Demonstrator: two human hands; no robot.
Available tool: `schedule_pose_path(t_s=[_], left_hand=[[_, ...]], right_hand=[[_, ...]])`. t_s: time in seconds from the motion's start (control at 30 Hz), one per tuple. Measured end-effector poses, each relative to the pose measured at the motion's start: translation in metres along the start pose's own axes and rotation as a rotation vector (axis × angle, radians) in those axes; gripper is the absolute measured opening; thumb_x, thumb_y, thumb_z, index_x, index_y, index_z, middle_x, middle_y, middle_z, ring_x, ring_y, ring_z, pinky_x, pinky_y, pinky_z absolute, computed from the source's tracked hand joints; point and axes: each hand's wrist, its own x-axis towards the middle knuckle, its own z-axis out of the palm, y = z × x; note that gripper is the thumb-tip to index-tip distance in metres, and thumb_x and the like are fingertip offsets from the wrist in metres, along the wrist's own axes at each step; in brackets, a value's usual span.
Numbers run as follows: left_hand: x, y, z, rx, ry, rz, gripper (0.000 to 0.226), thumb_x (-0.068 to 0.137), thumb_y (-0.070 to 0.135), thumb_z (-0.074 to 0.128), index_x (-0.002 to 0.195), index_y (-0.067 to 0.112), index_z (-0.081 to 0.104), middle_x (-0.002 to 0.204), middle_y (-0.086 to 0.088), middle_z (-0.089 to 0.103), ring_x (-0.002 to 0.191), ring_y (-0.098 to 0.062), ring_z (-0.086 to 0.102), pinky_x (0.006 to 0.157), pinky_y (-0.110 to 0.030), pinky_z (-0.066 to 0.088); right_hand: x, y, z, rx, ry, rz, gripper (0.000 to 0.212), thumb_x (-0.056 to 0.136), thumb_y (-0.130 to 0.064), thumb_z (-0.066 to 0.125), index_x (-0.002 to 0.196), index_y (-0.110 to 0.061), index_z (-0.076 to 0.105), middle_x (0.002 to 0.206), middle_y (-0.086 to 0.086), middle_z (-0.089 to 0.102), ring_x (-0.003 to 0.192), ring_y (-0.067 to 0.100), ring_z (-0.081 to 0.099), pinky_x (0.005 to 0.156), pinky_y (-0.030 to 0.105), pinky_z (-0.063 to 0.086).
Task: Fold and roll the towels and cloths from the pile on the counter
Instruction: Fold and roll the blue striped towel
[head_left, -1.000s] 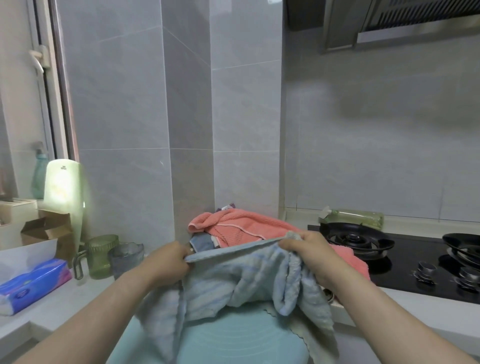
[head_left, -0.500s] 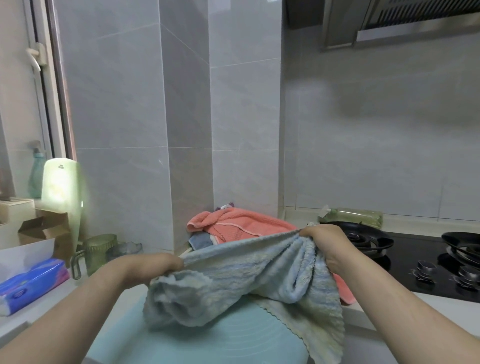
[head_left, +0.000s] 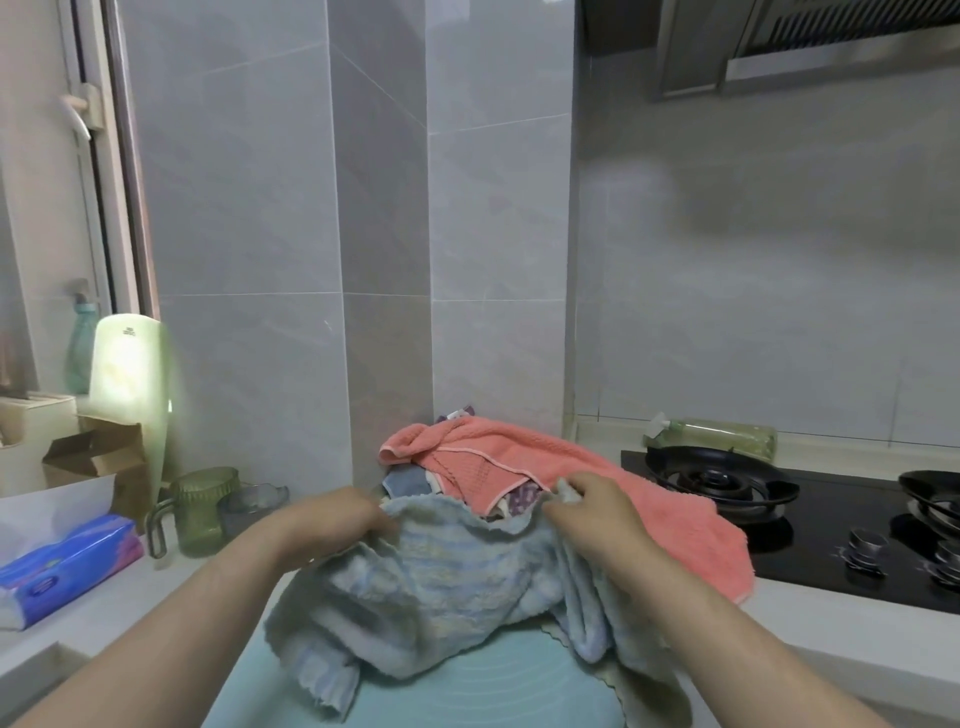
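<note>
The white counter (head_left: 831, 629) is being occupied at its right by a black gas hob (head_left: 810, 525) and at its near edge by a teal mat (head_left: 467, 696). A pale blue striped towel (head_left: 457, 577) is being held bunched above the mat, with its lower folds being supported on the mat surface. Behind it, toward the wall corner, the pile is being topped by a coral towel (head_left: 649, 499), which is being draped rightward to the hob's near edge. A grey-blue cloth (head_left: 408, 480) and a purple patterned cloth (head_left: 522, 501) are being partly covered by it.

The upper hem of the striped towel is being gripped at two points. Its left part is being clasped by the curled fingers of the left hand (head_left: 332, 519). Its right corner is being pinched by the right hand (head_left: 592, 514), and a sagging span of hem is being carried between the two.

A green ribbed mug (head_left: 200, 506) and a blue tissue pack (head_left: 72, 561) are being borne by the counter at the left, apart from the towel.
</note>
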Motion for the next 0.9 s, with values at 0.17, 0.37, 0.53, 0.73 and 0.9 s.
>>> schedule_pose_path(t_s=[0.17, 0.37, 0.53, 0.73, 0.9], left_hand=[[0.002, 0.002, 0.012, -0.159, -0.129, 0.096, 0.041, 0.065, 0.017, 0.061, 0.099, -0.004, 0.065, 0.098, -0.018, 0.071, 0.088, -0.026, 0.065, 0.09, -0.043, 0.049], [0.001, 0.0, 0.019, -0.034, -0.185, 0.153, 0.049, 0.058, 0.025, 0.064, 0.102, 0.005, 0.068, 0.097, -0.011, 0.071, 0.089, -0.023, 0.064, 0.089, -0.047, 0.05], [-0.001, -0.003, 0.013, 0.159, -0.055, 0.227, 0.017, 0.056, 0.019, 0.057, 0.073, 0.016, 0.061, 0.068, 0.007, 0.054, 0.063, -0.01, 0.049, 0.059, -0.024, 0.037], [0.0, -0.013, -0.002, 0.237, 0.108, 0.23, 0.005, 0.064, 0.016, 0.056, 0.064, 0.019, 0.052, 0.055, 0.011, 0.045, 0.052, -0.007, 0.042, 0.051, -0.023, 0.033], [-0.002, -0.019, 0.005, 0.242, 0.077, 0.234, 0.028, 0.076, 0.046, 0.069, 0.068, 0.022, 0.06, 0.06, 0.015, 0.051, 0.057, -0.003, 0.045, 0.057, -0.023, 0.035]], right_hand=[[-0.016, -0.014, 0.028, -0.151, -0.254, -0.279, 0.065, 0.084, -0.025, 0.069, 0.144, -0.034, 0.044, 0.141, -0.017, 0.042, 0.133, 0.004, 0.04, 0.111, 0.024, 0.029], [-0.02, -0.02, 0.05, -0.016, -0.359, -0.28, 0.036, 0.082, -0.027, 0.067, 0.116, -0.039, 0.067, 0.112, -0.02, 0.068, 0.099, -0.006, 0.06, 0.088, 0.016, 0.047], [-0.012, -0.023, 0.044, -0.031, -0.21, -0.257, 0.021, 0.087, -0.023, 0.063, 0.069, -0.035, 0.064, 0.074, -0.014, 0.065, 0.074, -0.004, 0.056, 0.069, 0.019, 0.043], [0.003, -0.02, 0.022, -0.047, -0.11, -0.24, 0.017, 0.085, -0.022, 0.06, 0.07, -0.029, 0.065, 0.075, -0.01, 0.068, 0.079, 0.007, 0.062, 0.074, 0.027, 0.048], [0.013, -0.014, 0.015, -0.074, -0.002, -0.153, 0.02, 0.085, -0.016, 0.053, 0.066, -0.019, 0.059, 0.07, -0.006, 0.062, 0.07, 0.015, 0.056, 0.064, 0.03, 0.042]])
